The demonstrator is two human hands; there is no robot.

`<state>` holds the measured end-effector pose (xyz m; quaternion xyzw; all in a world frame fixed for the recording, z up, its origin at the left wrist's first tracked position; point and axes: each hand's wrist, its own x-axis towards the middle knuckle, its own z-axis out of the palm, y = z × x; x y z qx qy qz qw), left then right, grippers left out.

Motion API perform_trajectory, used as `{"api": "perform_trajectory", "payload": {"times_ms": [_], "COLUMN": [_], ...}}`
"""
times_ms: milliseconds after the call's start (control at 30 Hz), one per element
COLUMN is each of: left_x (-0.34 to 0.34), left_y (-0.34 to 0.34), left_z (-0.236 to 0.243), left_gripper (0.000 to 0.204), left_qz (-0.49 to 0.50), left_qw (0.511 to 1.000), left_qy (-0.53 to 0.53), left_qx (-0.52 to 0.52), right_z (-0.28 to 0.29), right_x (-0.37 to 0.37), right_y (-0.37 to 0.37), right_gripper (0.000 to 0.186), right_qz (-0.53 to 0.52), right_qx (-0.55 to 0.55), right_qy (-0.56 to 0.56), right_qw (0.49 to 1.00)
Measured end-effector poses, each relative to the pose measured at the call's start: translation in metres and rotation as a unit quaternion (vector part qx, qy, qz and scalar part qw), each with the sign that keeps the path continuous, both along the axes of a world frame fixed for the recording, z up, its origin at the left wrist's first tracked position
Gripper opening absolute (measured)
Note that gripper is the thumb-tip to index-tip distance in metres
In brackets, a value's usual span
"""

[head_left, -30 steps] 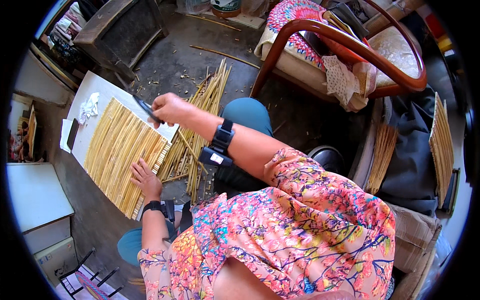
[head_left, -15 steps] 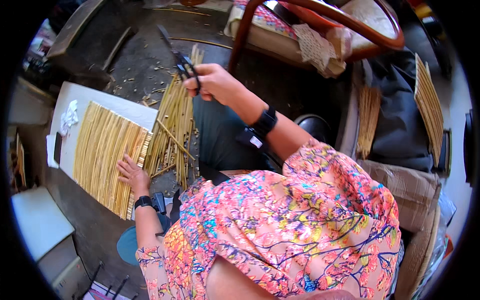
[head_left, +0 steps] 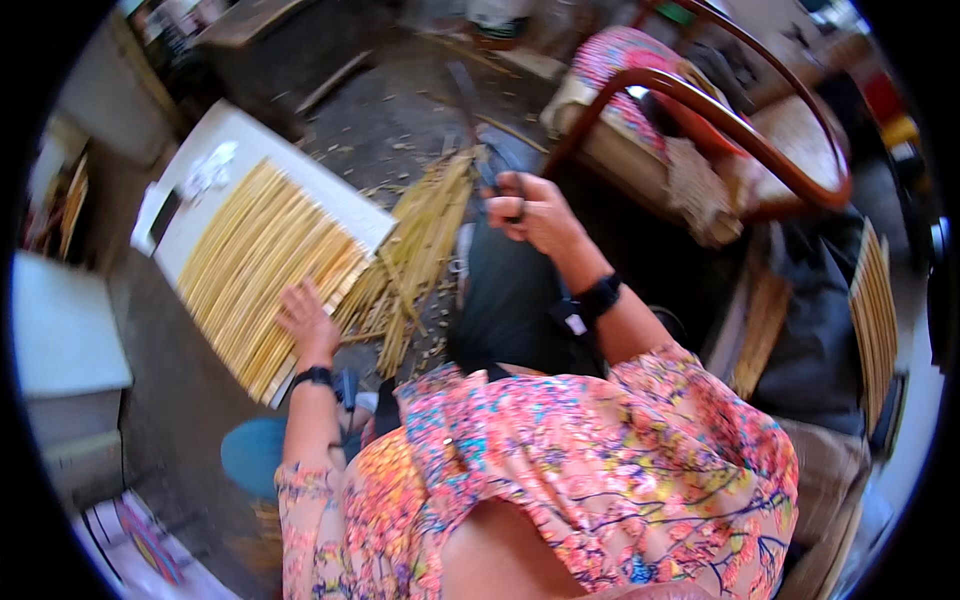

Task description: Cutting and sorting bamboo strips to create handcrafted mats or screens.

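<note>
Both hands apart: resting open fingers of the left hand (head_left: 308,320) on the reed mat (head_left: 258,265) atop the white board (head_left: 310,162), and gripping scissors (head_left: 488,172) in the right hand (head_left: 540,215), now swung clear, leaving only the left touching the mat.

a yellow slatted mat (head_left: 265,275) lies on a white board (head_left: 305,170), dark scissors (head_left: 487,165) held nearby.

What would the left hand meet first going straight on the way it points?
The left hand rests on the stick mat, so more mat comes first; past its far edge, probably the white board.
</note>
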<state>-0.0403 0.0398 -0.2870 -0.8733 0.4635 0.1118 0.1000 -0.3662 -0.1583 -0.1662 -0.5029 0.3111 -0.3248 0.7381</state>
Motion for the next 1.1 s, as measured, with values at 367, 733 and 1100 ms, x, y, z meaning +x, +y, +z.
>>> {"api": "perform_trajectory", "payload": {"times_ms": [367,733,1100], "left_x": [-0.005,-0.005,0.031], "left_y": [0.009,0.039,0.040], "left_z": [-0.012,-0.020,0.080], "left_gripper": [0.071,0.065,0.042], "left_qz": [-0.047,-0.121,-0.163], "left_qw": [0.994,0.967,0.912], "left_qy": [-0.033,-0.103,-0.140], "left_qx": [-0.097,-0.200,-0.349], "right_z": [0.001,0.001,-0.006], "right_x": [0.015,0.036,0.034], "right_y": [0.002,-0.007,-0.007], "right_gripper": [0.006,0.008,0.006], "right_qz": [-0.113,-0.110,-0.095], "right_qx": [-0.011,-0.052,-0.064], "right_qy": [-0.041,0.011,-0.007], "right_qw": [0.993,0.993,0.993]}}
